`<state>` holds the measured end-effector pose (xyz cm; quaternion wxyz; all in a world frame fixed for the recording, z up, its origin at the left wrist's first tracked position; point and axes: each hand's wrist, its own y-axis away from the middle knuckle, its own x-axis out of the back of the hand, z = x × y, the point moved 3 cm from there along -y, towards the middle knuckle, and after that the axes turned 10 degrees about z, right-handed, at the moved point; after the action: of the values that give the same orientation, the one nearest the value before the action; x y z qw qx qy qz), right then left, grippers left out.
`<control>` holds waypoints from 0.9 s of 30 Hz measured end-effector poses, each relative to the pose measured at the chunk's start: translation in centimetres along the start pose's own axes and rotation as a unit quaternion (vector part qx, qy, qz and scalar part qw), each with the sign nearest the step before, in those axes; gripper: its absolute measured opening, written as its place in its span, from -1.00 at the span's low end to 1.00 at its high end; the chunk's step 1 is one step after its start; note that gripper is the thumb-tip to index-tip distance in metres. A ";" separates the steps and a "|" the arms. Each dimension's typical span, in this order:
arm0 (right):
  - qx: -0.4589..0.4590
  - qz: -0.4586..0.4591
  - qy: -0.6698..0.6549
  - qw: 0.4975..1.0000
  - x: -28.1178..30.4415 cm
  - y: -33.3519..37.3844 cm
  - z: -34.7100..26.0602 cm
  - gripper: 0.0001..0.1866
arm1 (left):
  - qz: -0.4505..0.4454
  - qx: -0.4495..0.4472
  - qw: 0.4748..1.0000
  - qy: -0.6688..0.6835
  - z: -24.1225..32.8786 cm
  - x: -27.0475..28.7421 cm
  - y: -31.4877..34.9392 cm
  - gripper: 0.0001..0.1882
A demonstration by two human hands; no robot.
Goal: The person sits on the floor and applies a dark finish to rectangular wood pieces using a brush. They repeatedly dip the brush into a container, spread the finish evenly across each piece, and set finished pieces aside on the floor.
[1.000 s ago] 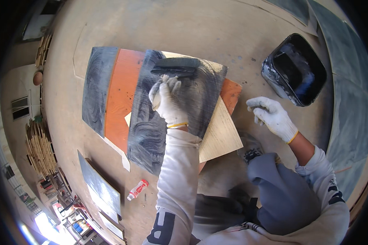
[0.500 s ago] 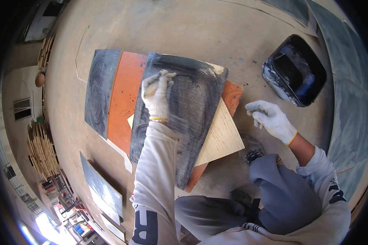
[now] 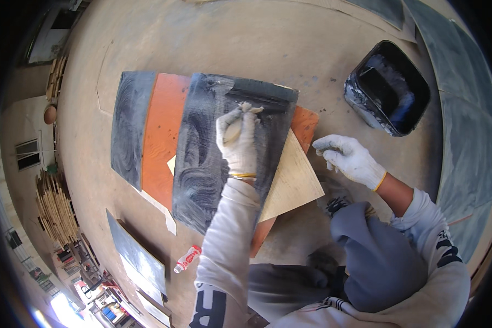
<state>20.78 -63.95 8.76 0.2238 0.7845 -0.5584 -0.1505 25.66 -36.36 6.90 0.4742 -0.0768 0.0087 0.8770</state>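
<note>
My left hand (image 3: 238, 136), in a white knit glove with darkened fingertips, is over the upper part of a dark-coated panel (image 3: 202, 164). Its fingers are closed in a pinch, and what they hold, if anything, I cannot make out. Pale swirls and streaks mark the panel's dark coat. Under it lie an orange-brown board (image 3: 164, 134) and a bare pale wood board (image 3: 292, 180). My right hand (image 3: 351, 158), in a similar stained glove, hovers right of the boards with fingers loosely bent and apart, nothing visible in it.
A black bucket (image 3: 388, 90) with smeared walls stands at the right. Another dark-coated panel (image 3: 131, 126) lies left of the orange-brown board. Large dark sheets (image 3: 464, 126) line the right side. A red-labelled bottle (image 3: 188, 259) and a grey panel (image 3: 136, 246) are at lower left.
My left hand and forearm have moved right across the panel, uncovering the bottle. Lighter swirls now show on the panel's left part. My right hand keeps nearly the same pose.
</note>
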 end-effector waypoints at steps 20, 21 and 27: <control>-0.002 0.000 0.026 1.000 -0.3 0.3 -0.1 -0.66 | 0.038 -0.068 0.997 -0.028 -0.8 -1.9 1.9 -0.80; -0.005 -0.002 0.029 1.000 -0.4 0.3 -0.3 -0.66 | 0.041 -0.056 0.997 -0.025 -0.7 -1.9 2.0 -0.80; 0.002 -0.015 0.030 0.999 -1.3 -0.2 -0.1 -0.66 | 0.051 -0.054 0.997 -0.029 -0.8 -2.2 3.4 -0.80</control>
<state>20.55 -62.68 8.79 0.2364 0.7977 -0.5396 -0.1290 24.10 -40.10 6.27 0.4239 -0.0764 -0.0479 0.9012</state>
